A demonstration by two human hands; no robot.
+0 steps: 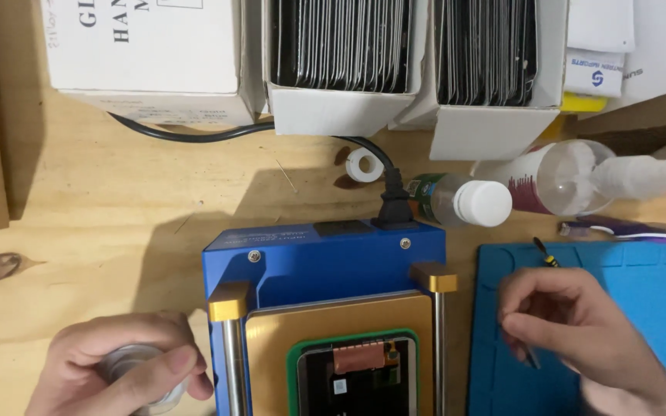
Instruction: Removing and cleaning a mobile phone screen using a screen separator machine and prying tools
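My left hand (121, 366) grips a small round clear container (136, 370) on the wooden table at the lower left. Over the blue mat (641, 293) at the lower right, my right hand (580, 331) pinches a thin dark tool (532, 358) between its fingertips. Between the hands stands a blue machine (325, 262) with a gold plate (271, 339). On that plate, in a green frame, lies a phone part (356, 374) with a copper strip showing.
White boxes (341, 62) full of dark flat panels line the far edge. A black cable (194, 132) runs to a plug at the machine's back. A white-capped bottle (464, 202), a white ring (364, 164), a clear cup (572, 177) and a small screwdriver (546, 254) lie nearby.
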